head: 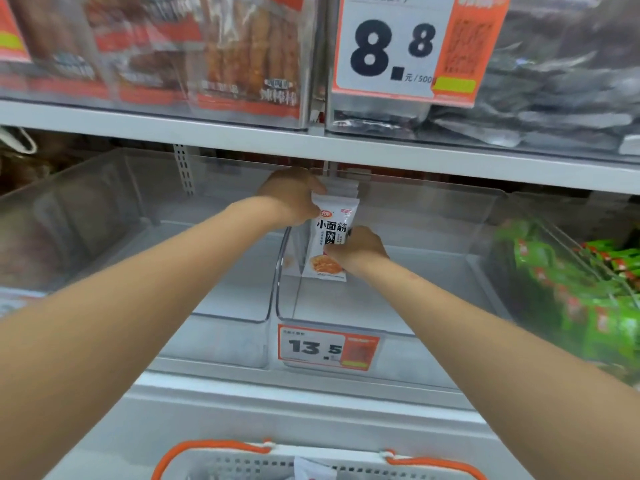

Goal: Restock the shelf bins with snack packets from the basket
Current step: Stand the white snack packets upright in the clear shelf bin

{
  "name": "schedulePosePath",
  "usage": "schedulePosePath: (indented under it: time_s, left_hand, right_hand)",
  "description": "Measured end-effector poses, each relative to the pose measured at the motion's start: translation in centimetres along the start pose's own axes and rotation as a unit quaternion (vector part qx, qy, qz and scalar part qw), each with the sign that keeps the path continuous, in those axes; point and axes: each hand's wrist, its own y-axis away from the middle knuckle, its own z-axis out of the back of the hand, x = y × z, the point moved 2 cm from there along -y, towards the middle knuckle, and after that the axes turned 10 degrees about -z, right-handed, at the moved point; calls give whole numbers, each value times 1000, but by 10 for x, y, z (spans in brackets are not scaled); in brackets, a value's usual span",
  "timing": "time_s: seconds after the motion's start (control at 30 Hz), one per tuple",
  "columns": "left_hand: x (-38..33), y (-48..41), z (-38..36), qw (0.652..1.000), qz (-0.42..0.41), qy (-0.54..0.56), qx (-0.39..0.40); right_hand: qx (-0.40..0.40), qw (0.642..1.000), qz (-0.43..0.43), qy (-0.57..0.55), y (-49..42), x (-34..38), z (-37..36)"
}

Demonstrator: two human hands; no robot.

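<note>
On the far left, a clear bin (214, 341) sits on the lower shelf under a white shelf board (242, 129) that carries red snack bags (242, 57). The left hand (294, 199) reaches far into the shelf, with its fingers curled over the top edge of a white snack packet (332, 233). The packet stands upright against the left wall of the middle bin (433, 355), towards its far end, and more packet edges show just behind it. The right hand (356, 251) grips the packet's lower right edge; its fingertips are hidden. A price tag reading 13.5 (327, 348) hangs on the near wall of the middle bin. To the right, green packets (588, 306) fill the next bin. At the near edge is a white basket (242, 462) with orange handles.
</note>
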Motion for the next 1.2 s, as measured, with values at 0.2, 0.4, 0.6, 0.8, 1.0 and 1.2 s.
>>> schedulePosePath:
  time_s: [0.2,0.4,0.6,0.8,1.0,1.2]
  left_hand:
    - [-13,21,0,998,12,-44,34]
    - [-43,77,-3,992,-48,-117,-15]
    - [-54,95,3,991,-25,-126,-41]
    - [-42,41,-3,986,-5,-158,62]
    - [-20,-15,-8,974,-21,-217,66]
    - [-10,-29,-10,982,-40,-177,62]
  right_hand:
    - [10,1000,-22,-8,27,-7,19]
    - [-62,994,88,28,75,-20,38]
    - [-26,996,74,49,97,-25,51]
    - [-12,999,-1,36,62,-27,45]
    - [18,1000,-18,15,14,-16,27]
    - [62,998,2,25,-3,-14,14]
